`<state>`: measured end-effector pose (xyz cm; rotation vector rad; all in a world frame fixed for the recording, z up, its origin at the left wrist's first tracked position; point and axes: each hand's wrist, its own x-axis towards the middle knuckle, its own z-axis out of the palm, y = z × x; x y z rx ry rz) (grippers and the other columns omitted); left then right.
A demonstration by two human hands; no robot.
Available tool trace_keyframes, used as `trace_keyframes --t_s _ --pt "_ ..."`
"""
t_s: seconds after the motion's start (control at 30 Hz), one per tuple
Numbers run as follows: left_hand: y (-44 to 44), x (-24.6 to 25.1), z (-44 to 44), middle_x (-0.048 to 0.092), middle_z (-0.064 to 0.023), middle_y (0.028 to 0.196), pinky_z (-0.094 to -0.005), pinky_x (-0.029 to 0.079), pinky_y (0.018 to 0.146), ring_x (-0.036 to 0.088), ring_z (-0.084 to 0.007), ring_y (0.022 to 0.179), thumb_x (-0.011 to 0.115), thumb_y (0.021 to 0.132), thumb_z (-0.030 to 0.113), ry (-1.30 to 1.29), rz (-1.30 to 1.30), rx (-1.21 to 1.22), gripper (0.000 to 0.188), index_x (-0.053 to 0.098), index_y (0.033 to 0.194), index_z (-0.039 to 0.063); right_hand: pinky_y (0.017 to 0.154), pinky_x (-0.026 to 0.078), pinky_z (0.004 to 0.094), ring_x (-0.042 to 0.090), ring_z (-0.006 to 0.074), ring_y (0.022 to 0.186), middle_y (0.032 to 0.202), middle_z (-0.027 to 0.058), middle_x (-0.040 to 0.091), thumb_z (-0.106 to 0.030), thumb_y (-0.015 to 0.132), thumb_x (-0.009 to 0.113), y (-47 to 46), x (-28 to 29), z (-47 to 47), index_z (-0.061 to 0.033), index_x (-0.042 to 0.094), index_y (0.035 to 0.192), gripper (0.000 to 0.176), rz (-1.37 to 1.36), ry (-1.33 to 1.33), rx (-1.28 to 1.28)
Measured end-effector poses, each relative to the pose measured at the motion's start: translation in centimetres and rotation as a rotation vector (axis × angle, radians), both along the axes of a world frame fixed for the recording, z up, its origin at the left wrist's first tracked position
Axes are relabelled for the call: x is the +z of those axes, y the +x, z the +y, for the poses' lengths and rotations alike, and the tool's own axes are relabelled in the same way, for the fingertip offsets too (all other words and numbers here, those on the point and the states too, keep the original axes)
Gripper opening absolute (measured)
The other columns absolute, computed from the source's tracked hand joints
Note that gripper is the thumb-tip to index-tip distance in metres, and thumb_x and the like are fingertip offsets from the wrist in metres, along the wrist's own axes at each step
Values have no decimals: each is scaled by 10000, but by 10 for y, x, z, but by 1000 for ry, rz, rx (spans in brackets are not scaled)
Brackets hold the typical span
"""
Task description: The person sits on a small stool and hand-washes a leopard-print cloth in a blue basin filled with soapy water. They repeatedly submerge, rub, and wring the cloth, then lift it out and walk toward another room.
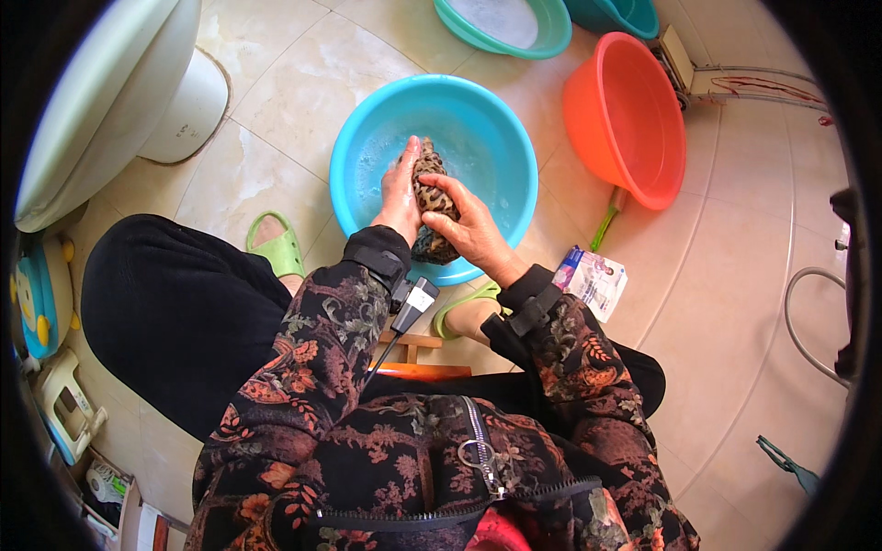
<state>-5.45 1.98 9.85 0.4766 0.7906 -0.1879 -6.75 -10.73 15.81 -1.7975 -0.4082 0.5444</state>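
A bunched leopard-print cloth [435,196] is pressed between my two hands above a round blue plastic basin [344,172]. My left hand [400,196] lies flat along its left side, fingers pointing away from me. From the right, my right hand [475,224] curls its thumb and fingers over the cloth. The lower end of the cloth hangs by the basin's near wall, partly behind my wrists. Sudsy water [375,162] shows in the basin around the cloth.
A tilted orange basin [644,124] stands at right, a green-handled tool [605,224] beneath it. A printed packet [596,279] lies nearby. Beyond is a green basin of suds [499,24]. A white ceramic fixture [186,103] rises at left. A wooden stool [420,372] sits below me.
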Motion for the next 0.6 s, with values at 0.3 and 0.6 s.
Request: trace_keyframes --t_s 0.3,0.6 --pt "14 13 -23 563 -66 851 -338 488 660 571 -176 739 555 951 286 162 67 48 268 544 959 18 679 481 378 614 317 735 824 195 644 -267 908 584 20 -25 14 -4 597 968 270 -47 -226 -358" --pt "19 -2 -17 598 -96 984 -347 431 805 522 -173 890 469 984 352 659 -7 -224 384 588 1045 -8 886 459 346 575 219 1030 1167 128 589 -492 977 415 39 -93 -32 24 493 1242 585 712 101 -641"
